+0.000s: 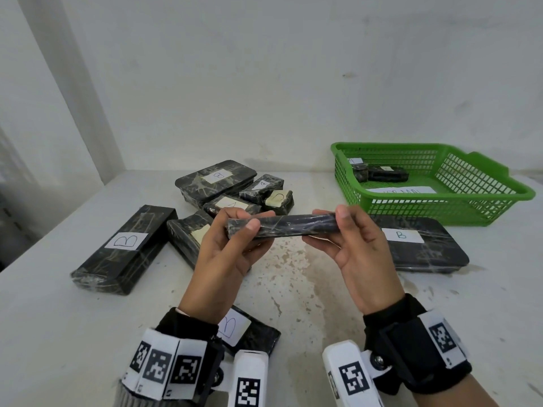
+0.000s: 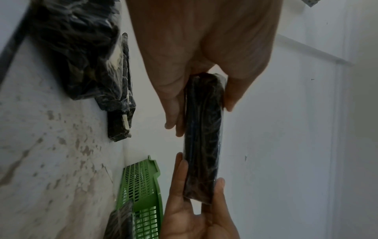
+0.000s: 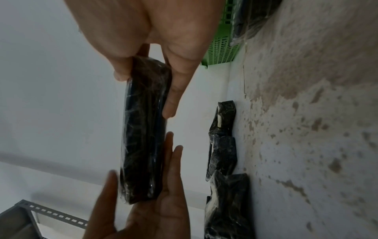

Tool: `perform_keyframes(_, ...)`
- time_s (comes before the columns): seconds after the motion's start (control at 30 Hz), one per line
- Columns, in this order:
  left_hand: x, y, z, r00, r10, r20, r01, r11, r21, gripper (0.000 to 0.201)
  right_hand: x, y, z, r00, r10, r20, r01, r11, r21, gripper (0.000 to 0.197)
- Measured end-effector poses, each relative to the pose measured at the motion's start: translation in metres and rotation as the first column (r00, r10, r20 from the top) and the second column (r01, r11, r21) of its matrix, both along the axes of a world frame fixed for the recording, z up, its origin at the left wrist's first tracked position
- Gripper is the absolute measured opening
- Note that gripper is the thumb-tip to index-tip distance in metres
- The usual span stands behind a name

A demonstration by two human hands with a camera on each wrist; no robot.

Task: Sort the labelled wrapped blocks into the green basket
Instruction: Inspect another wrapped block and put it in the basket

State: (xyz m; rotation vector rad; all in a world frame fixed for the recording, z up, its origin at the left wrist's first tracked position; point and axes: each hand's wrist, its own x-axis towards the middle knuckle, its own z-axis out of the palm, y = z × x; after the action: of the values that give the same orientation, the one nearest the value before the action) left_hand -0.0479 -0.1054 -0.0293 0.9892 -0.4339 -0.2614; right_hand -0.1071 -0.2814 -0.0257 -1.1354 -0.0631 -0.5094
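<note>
Both hands hold one long black wrapped block [image 1: 282,226] edge-on above the middle of the table. My left hand [image 1: 232,239] pinches its left end between thumb and fingers, and my right hand [image 1: 349,239] pinches its right end. The block's label does not show. In the left wrist view the block [image 2: 202,137] runs between the two hands, and likewise in the right wrist view [image 3: 143,132]. The green basket [image 1: 482,201] stands at the back right with two small wrapped blocks [image 1: 382,172] inside.
Several wrapped blocks lie on the table: a B block [image 1: 123,248] at the left, a B block [image 1: 423,245] in front of the basket, another [image 1: 246,330] under my left wrist, and a cluster [image 1: 232,186] at the back. A wall rises behind.
</note>
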Motion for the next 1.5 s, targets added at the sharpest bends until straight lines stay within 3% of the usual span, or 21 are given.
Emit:
perform_keyframes(0.07, -0.002, 0.001, 0.001, 1.000, -0.026, 0.012, 0.025, 1.000, 0.003, 0.051, 0.001, 0.000, -0.002, 0.999, -0.027, 0.019, 0.028, 0.999, -0.016, 0.020)
perform_keyframes(0.2, -0.005, -0.003, 0.003, 0.994, 0.105, 0.011, -0.105, 0.992, 0.069, 0.025, 0.002, -0.001, -0.003, 1.000, 0.004, -0.017, -0.004, 1.000, -0.014, 0.024)
perform_keyframes(0.33, -0.006, -0.004, 0.005, 0.990, 0.137, -0.017, -0.135, 0.986, 0.093, 0.020, 0.004, 0.000, -0.004, 0.993, 0.085, -0.087, -0.081, 0.996, 0.044, 0.042)
perform_keyframes(0.5, -0.008, -0.001, 0.005, 0.998, 0.052, -0.025, -0.051, 0.997, 0.051, 0.031, 0.002, -0.002, -0.004, 0.994, 0.060, -0.086, -0.062, 0.998, -0.017, 0.032)
perform_keyframes(0.6, -0.010, -0.004, 0.005, 0.993, 0.113, -0.029, -0.109, 0.987, 0.117, 0.044, 0.002, -0.002, -0.006, 0.995, -0.002, -0.097, -0.005, 0.997, -0.071, 0.031)
perform_keyframes(0.77, -0.011, -0.007, 0.004, 0.986, 0.158, -0.046, -0.153, 0.982, 0.107, 0.032, 0.003, 0.002, -0.008, 0.996, 0.002, -0.091, -0.008, 0.998, -0.057, 0.035)
perform_keyframes(0.93, -0.010, -0.002, 0.006, 0.997, 0.073, -0.034, -0.072, 0.997, 0.037, 0.044, 0.001, 0.002, -0.007, 0.999, 0.021, -0.034, -0.024, 0.996, -0.092, 0.048)
perform_keyframes(1.03, -0.013, -0.003, 0.005, 0.995, 0.100, -0.008, -0.099, 0.992, 0.083, 0.049, 0.001, 0.003, -0.009, 0.998, -0.027, -0.049, 0.021, 0.993, -0.120, 0.043)
perform_keyframes(1.17, -0.013, -0.005, 0.004, 0.983, 0.185, 0.012, -0.186, 0.977, 0.106, 0.038, 0.001, 0.007, -0.011, 0.997, -0.043, -0.069, 0.033, 0.990, -0.140, 0.034)
perform_keyframes(1.33, -0.011, -0.006, 0.004, 0.984, 0.180, 0.009, -0.180, 0.979, 0.095, 0.037, 0.001, 0.009, -0.011, 0.997, -0.018, -0.073, 0.010, 0.993, -0.118, 0.043)
perform_keyframes(1.5, -0.011, -0.004, 0.004, 0.992, 0.127, -0.003, -0.126, 0.989, 0.082, 0.048, -0.002, 0.008, -0.008, 0.993, -0.062, -0.096, 0.044, 0.984, -0.174, 0.038)
